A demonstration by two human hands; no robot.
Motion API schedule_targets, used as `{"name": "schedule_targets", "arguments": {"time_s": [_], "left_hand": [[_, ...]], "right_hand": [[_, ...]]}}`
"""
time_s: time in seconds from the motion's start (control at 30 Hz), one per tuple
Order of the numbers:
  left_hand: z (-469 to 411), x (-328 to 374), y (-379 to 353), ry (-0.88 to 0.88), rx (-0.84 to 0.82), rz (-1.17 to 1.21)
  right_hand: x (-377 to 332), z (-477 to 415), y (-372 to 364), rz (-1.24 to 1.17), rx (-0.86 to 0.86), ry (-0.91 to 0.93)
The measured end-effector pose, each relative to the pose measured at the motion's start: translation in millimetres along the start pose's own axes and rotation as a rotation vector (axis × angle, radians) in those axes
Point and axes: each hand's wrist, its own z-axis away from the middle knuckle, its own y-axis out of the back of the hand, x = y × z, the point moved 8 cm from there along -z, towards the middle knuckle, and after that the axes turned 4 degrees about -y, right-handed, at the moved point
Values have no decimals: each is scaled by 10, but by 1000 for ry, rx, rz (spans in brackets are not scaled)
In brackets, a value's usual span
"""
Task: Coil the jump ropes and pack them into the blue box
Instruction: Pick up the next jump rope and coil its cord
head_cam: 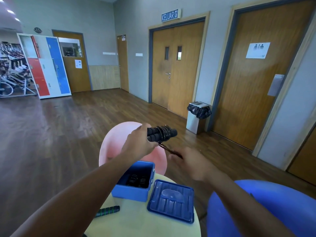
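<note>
1. Forearms reach in from the bottom edge over a pale round table (136, 224), with a big blue ball (273, 211) at its right.
2. A pink chair (116, 142) stands behind the table.
3. The blue box (130, 192) sits open on the table's far side, with dark coiled ropes (136, 180) already inside.
4. Its lid (171, 200) lies just right of it.
5. The left hand (138, 142), raised above the box, has its fingers wrapped round a jump rope (161, 134), whose black foam handles are bundled with cord wound around them.
6. The right hand (189, 163), blurred, pinches the cord's loose end.
7. A green-striped handle (107, 211) lies on the table's left edge.
</note>
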Motion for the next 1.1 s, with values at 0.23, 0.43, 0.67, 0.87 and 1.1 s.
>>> {"name": "schedule_targets", "arguments": {"time_s": [0.23,0.43,0.67,0.87,1.1], "left_hand": [[96,249,-133,-275,-322,1],[204,402,0,-356,-316,211],[84,59,155,-167,-62,290],[46,-135,-59,206,-196,663],[140,19,-216,162,-506,671]], "right_hand": [[-218,-112,603,39,158,235],[-247,-361,468,-413,-177,110],[-5,-489,336,-807,100,-53],[18,-498,96,-944,270,-195],[31,-525,150,-1045,201,-249]]}}
